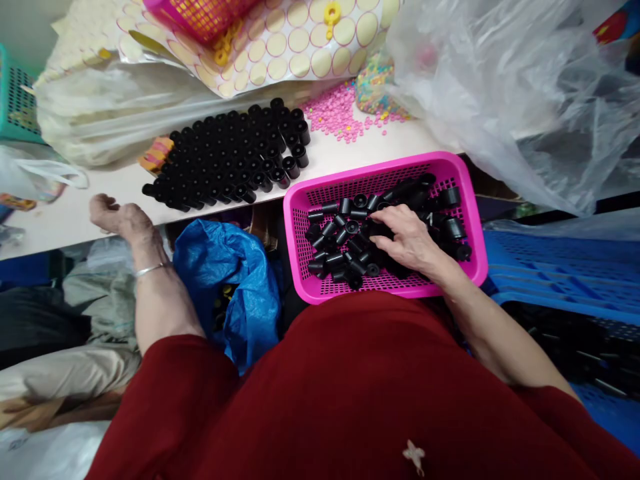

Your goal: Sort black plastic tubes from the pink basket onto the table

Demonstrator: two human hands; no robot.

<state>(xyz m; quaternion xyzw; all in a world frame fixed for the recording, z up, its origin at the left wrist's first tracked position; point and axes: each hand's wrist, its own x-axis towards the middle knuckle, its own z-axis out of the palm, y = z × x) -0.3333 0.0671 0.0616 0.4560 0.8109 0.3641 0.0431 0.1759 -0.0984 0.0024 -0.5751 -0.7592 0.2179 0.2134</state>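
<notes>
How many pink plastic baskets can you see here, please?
2. One pink basket sits before the person, holding black caps, with the right hand in it; a second pink basket is at the top edge, partly cut off. Others may be hidden under the plastic bags.

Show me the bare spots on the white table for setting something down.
One bare strip of white table lies between the standing black caps, the pink beads and the pink basket. Another lies around the left hand, left of the caps. Crowded: the basket, where the right hand rests on loose caps.
</notes>
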